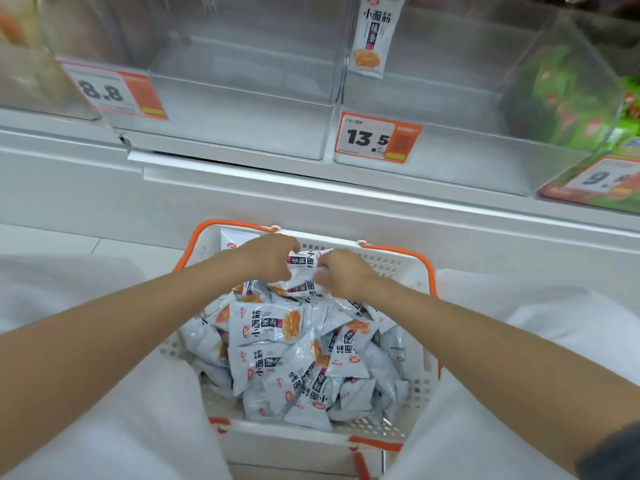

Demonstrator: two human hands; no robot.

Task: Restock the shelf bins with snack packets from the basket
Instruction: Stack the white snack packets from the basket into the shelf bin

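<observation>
While the white shelf spans the whole upper view, clear bins line its front edge. Centre-left bin and centre-right bin both show bare floors. Far-right bin is packed with green packets. Each bin has a tall clear front wall facing the basket.

White-clad legs flank the basket on both sides. Basket is white with perforated walls and orange handles, and sits below the shelf's front edge. Snack packets, pale grey with an orange food print, are heaped loose inside, up to the rim.

Left hand is at the basket's far edge, fingers curled, pinching the left end of one packet on top of the heap. Right hand is just beside it, fingers curled tight on the same packet's right end, film crumpled there. Second packet lies right under the right hand, touching its fingers. Cannot tell whether it's gripped too.

Sample packet of the same print hangs on the divider between the two centre bins. Price tags on the bin fronts: 8.8 tag at left, 13.5 tag on the centre-right bin, third tag at right, partly cut off.
</observation>
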